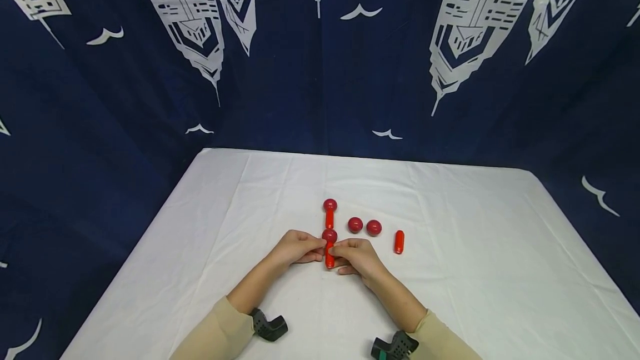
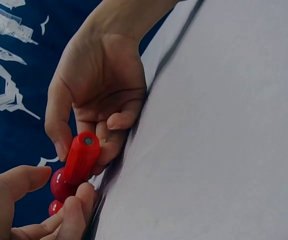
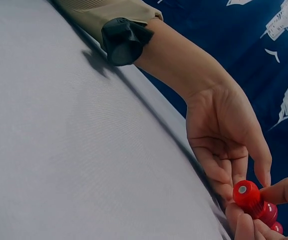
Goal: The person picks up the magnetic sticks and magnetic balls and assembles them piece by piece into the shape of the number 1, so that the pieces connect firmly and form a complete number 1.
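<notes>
A straight chain of red rods and balls lies on the white cloth: a far ball, a far rod, a middle ball and a near rod. The near rod shows a small grey disc in its end in both wrist views. My right hand pinches this near rod from the right, thumb on top. From the left, my left hand has thumb and fingers about the joint between the middle ball and near rod.
Two loose red balls, a left one and a right one, sit right of the chain. Farther right lies a single red rod. A dark blue printed curtain hangs behind the white-covered table.
</notes>
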A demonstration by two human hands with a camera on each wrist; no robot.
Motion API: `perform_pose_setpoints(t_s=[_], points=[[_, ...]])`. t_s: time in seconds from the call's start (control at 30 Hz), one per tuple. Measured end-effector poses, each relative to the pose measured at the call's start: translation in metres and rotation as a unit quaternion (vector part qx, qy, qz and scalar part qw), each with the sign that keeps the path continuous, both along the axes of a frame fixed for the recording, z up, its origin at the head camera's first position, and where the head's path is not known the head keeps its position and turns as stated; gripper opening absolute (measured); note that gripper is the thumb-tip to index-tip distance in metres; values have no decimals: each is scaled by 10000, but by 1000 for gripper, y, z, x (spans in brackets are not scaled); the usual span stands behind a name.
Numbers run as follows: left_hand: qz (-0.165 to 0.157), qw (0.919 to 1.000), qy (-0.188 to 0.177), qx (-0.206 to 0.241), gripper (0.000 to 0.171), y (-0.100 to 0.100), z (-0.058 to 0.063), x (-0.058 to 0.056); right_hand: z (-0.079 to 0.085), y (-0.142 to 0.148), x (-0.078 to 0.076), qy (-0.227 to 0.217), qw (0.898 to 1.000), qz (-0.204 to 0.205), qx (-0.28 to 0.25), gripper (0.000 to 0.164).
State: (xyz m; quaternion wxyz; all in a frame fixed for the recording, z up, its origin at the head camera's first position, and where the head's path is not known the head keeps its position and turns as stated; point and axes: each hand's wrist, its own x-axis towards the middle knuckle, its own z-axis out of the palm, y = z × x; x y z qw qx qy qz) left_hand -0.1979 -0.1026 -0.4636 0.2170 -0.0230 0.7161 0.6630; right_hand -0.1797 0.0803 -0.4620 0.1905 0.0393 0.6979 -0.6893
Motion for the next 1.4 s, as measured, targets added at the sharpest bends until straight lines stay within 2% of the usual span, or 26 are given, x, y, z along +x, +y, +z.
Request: perform_pose_setpoints(t_s=[0.13, 0.33, 0.57, 0.83, 1.2, 1.4], points=[[-163, 9998, -71, 25, 24, 1, -1, 5, 0, 1, 0, -12, 10000, 33, -35, 19], [-127, 9997, -192, 50, 27, 7, -3, 7, 0, 2, 0, -49, 9999, 44, -88, 17], [-123, 9994, -336, -19, 28, 13, 1, 7, 0, 4, 0, -39, 9998, 155, -115, 19], [-110, 9996, -235, -130, 26, 15, 5, 8, 3, 9, 2, 118, 9993, 348, -116, 24], [135, 9994, -162, -285, 23, 17, 4, 2, 13, 16, 1, 797, 9922, 690, 660, 25], [171, 9992, -212, -299, 20, 18, 4, -2, 23, 24, -3, 905, 9896, 692, 873, 24]])
